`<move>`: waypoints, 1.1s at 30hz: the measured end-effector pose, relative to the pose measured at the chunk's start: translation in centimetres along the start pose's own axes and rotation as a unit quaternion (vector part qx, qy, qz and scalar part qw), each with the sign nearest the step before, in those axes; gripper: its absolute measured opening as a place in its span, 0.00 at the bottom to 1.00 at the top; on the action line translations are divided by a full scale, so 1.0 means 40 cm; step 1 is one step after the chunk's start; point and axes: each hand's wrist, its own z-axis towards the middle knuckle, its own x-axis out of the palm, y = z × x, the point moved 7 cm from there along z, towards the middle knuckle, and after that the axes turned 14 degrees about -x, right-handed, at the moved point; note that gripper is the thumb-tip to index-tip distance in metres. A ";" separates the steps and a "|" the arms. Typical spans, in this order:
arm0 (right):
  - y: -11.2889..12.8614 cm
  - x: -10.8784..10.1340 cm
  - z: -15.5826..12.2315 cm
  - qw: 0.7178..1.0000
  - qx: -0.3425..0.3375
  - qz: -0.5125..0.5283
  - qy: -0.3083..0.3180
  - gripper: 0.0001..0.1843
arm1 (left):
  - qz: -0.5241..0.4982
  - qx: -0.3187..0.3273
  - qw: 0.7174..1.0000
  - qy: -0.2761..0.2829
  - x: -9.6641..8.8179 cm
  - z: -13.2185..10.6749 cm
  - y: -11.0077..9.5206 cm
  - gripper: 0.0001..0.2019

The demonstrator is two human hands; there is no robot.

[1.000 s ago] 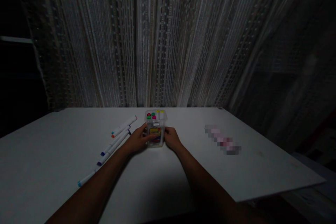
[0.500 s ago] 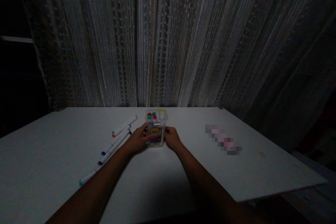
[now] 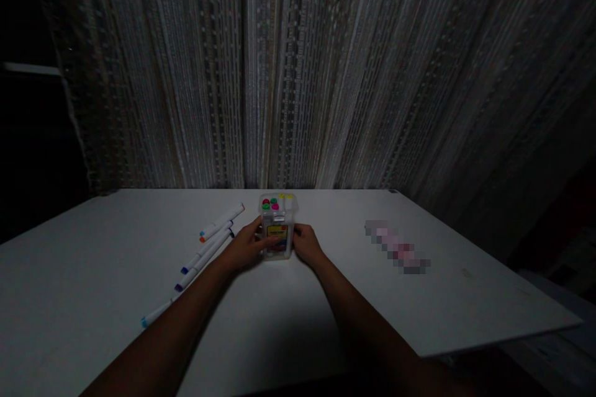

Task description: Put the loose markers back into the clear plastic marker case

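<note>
A clear plastic marker case [image 3: 278, 218] stands upright on the white table [image 3: 363, 316], a yellow label on its front. Several markers with red, green, pink and yellow ends show at its top. My left hand [image 3: 245, 244] grips the case's left side, thumb lying across the label. On the opposite side, my right hand [image 3: 307, 243] holds it with curled fingers, partly hidden behind the case. Loose white markers [image 3: 205, 260] with blue, orange and purple ends lie to the left of my left hand. A light-blue-ended marker [image 3: 158, 313] lies closer, partly covered by my left forearm.
A pixelated pinkish object [image 3: 395, 248] lies on the table to the right. Behind the far table edge hangs a patterned grey curtain [image 3: 288, 74]. The table's right edge runs diagonally, with dim, unclear items beyond it.
</note>
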 end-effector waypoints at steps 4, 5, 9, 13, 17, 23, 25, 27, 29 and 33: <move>0.006 -0.001 -0.001 1.000 -0.006 -0.007 0.001 0.16 | 0.001 0.002 1.000 0.000 0.001 -0.001 -0.001 0.28; 0.007 -0.002 0.000 1.000 -0.006 -0.008 0.000 0.16 | 0.002 0.001 1.000 0.000 0.001 -0.001 -0.001 0.28; 0.003 -0.002 0.001 1.000 -0.001 -0.003 -0.005 0.16 | 0.006 0.004 1.000 -0.003 0.000 -0.001 -0.001 0.28; 0.003 0.000 0.001 1.000 -0.005 0.005 -0.003 0.16 | -0.007 0.000 1.000 0.010 0.004 0.000 -0.001 0.28; 0.002 -0.001 0.000 1.000 -0.004 0.001 -0.005 0.15 | -0.005 0.004 1.000 0.008 0.004 0.000 -0.003 0.28; -0.002 0.001 0.002 1.000 0.000 0.000 -0.005 0.15 | 0.019 0.004 1.000 -0.007 -0.004 0.005 0.006 0.29; -0.004 0.002 0.002 1.000 0.001 0.003 -0.004 0.15 | 0.026 0.007 1.000 -0.009 -0.004 0.006 0.007 0.28; -0.004 0.002 0.001 1.000 0.001 0.004 -0.005 0.15 | 0.023 0.008 1.000 -0.009 -0.004 0.005 0.007 0.28; -0.003 0.001 0.001 1.000 0.001 0.003 -0.004 0.15 | 0.014 0.005 1.000 -0.009 -0.003 0.003 0.005 0.28; -0.002 0.000 0.000 1.000 0.003 -0.003 -0.001 0.15 | 0.003 0.009 1.000 -0.002 0.003 -0.004 -0.007 0.28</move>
